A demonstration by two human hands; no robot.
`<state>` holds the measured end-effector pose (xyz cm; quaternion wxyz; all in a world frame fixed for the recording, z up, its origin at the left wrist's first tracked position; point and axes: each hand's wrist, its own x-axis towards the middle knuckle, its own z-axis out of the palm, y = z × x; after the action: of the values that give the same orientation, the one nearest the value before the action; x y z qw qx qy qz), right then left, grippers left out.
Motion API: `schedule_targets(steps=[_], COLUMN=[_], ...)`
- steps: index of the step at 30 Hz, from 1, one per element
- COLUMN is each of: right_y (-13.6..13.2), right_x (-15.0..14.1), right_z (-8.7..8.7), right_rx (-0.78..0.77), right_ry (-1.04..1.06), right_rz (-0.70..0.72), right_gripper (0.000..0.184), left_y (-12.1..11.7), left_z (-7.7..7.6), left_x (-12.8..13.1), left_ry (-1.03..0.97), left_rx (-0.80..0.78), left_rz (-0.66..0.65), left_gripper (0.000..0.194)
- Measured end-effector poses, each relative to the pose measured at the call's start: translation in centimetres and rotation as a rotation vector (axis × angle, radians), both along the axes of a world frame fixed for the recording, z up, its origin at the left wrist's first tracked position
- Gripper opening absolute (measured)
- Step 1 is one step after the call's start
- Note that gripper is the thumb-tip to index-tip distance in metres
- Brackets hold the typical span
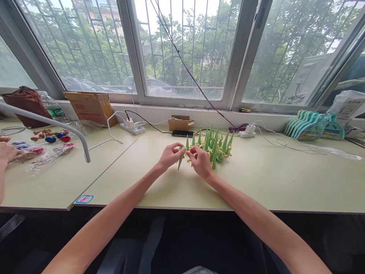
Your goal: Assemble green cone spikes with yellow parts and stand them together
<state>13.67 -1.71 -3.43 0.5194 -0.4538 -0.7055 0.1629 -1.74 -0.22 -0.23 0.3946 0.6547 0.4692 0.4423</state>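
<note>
Over the middle of the table my left hand [170,156] is closed in a pinch on a pointed green cone [180,163], which hangs tip down below the fingers. Close beside it, my right hand [202,163] has its thumb and fingertips pinched together near a tiny yellow bit at the cone. Whether the right fingers grip that bit is too small to tell. Just behind and right of my hands stands a cluster of upright green cones [214,146] with small yellow pieces around their bases. The right hand partly hides the cluster's near left side.
Behind the cones lie a dark phone [182,133] and a small open cardboard box [179,123]. A power strip [132,128] and cables run along the window. Teal hangers [306,125] stand at right. Another person's hand [8,150] is at far left by bagged toys [51,152].
</note>
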Motion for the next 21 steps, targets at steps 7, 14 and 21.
schedule_targets(steps=[7,14,21], right_y=[0.33,0.36,0.14], right_x=[0.14,0.16,0.01], right_z=[-0.38,-0.38,-0.25], right_rx=[-0.001,-0.033,-0.06], right_ry=[-0.033,-0.062,-0.027], right_rz=[-0.012,-0.037,-0.025], right_gripper=[0.034,0.047,0.028], left_y=[-0.01,0.3,0.77], left_z=[-0.15,-0.6,-0.91], left_x=[-0.01,-0.01,-0.21], left_ry=[0.027,0.051,0.093], left_rx=[0.027,0.066,0.092], left_rz=[-0.019,-0.034,0.027], left_gripper=[0.04,0.044,0.041])
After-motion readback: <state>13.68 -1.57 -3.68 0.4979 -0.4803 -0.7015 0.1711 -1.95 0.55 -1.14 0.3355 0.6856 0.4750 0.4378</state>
